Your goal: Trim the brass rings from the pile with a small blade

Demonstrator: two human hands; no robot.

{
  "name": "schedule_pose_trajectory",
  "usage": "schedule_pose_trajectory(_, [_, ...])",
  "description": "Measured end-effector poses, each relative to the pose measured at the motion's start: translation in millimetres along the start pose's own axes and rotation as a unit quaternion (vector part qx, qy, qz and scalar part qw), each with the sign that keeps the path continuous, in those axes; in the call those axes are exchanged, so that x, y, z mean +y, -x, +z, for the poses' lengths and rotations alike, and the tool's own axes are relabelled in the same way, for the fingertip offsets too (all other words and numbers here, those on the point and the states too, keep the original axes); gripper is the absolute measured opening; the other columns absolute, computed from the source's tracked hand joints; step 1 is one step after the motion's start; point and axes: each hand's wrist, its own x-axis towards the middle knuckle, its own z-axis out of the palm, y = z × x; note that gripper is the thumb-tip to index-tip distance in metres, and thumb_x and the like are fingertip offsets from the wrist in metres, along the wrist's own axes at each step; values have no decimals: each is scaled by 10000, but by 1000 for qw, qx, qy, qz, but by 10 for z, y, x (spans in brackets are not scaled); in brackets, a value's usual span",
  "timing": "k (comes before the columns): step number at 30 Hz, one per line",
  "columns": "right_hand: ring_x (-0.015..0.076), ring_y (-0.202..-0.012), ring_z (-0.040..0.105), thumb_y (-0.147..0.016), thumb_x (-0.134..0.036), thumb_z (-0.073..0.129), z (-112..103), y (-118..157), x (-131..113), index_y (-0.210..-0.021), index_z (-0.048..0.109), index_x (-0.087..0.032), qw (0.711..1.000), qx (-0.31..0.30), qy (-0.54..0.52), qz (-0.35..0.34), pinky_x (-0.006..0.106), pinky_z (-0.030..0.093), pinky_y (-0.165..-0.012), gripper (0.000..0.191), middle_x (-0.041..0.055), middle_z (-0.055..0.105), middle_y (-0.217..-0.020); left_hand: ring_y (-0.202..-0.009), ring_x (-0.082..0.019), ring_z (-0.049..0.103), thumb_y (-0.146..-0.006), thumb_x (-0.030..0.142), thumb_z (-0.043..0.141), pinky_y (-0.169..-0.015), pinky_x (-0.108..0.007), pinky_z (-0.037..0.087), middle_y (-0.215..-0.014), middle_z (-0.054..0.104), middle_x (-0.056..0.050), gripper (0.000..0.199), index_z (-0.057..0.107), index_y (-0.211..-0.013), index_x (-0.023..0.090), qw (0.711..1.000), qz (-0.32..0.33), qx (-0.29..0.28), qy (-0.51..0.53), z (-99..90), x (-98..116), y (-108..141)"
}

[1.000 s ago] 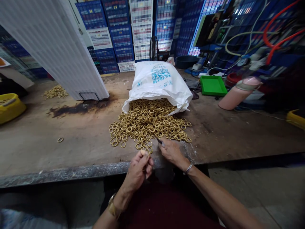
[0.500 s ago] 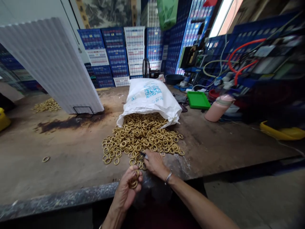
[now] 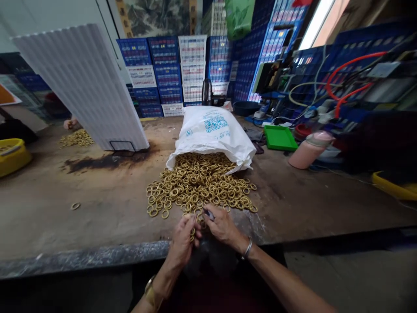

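At the near edge of the ring pile, my left hand (image 3: 182,240) is closed around a few brass-coloured rings (image 3: 192,234). Just to its right, my right hand (image 3: 224,225) grips a small dark pen-like tool (image 3: 209,214); its exact kind is unclear. The tool's tip points left toward the rings under and beside my fingers. A heap of loose brass-coloured rings (image 3: 198,187) spills from the mouth of a white woven sack (image 3: 216,139) lying on the workbench (image 3: 114,217). One single ring (image 3: 75,206) lies apart on the left.
A white corrugated panel (image 3: 94,87) stands in a wire holder on the left. Behind it are more rings (image 3: 76,138) and another person's hand (image 3: 71,124). To the right are a green tray (image 3: 280,137), a pink bottle (image 3: 309,151) and hoses. Stacked crates (image 3: 166,71) line the back.
My left hand has moved up and forward, closer to the heap and my right hand. The view has shifted left, and another person's hand now shows behind the panel.
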Motion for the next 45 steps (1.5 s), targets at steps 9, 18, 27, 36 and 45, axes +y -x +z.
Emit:
schedule_pose_trajectory(9, [87, -566, 400, -786, -287, 456, 43, 48, -68, -734, 509, -184, 978, -9, -195, 72, 194, 333, -544, 127, -36, 447, -617, -396, -47, 336, -736, 441, 540, -386, -159, 264, -492, 412, 69, 271, 524, -737, 171, 987, 67, 16, -146, -14, -68, 24])
schedule_pose_trajectory(18, [51, -399, 306, -755, -421, 468, 70, 57, -62, -670, 460, -183, 922, -75, -322, 201, 180, 240, -393, 253, -67, 408, -497, -567, -95, 483, -763, 344, 528, -579, -207, 396, -615, 553, 9, 200, 589, -722, 158, 955, 169, -9, -243, 17, -36, 51])
schedule_pose_trajectory(27, [53, -417, 319, -729, -306, 466, 52, 9, -55, -653, 471, -170, 925, -53, -330, 181, 182, 260, -412, 156, -62, 431, -498, -393, -27, 349, -737, 423, 551, -385, -152, 251, -561, 447, 60, 272, 463, -746, 165, 997, -7, -79, -17, 10, -47, 119])
schedule_pose_trajectory(36, [92, -532, 430, -709, -127, 435, 72, 170, 51, -664, 533, -178, 994, -71, -69, -38, 202, 290, -521, 119, -14, 528, -589, -395, -32, 359, -759, 451, 511, -354, -147, 273, -593, 473, 47, 287, 465, -779, 169, 992, 59, -33, -110, -26, -103, 81])
schedule_pose_trajectory(45, [103, -524, 432, -674, -102, 419, 135, 188, 67, -704, 549, -178, 998, -49, 14, -44, 212, 259, -513, 154, -3, 551, -593, -385, -39, 337, -768, 459, 489, -358, -156, 267, -542, 439, 61, 283, 468, -749, 178, 982, 86, -20, -169, -36, -129, 64])
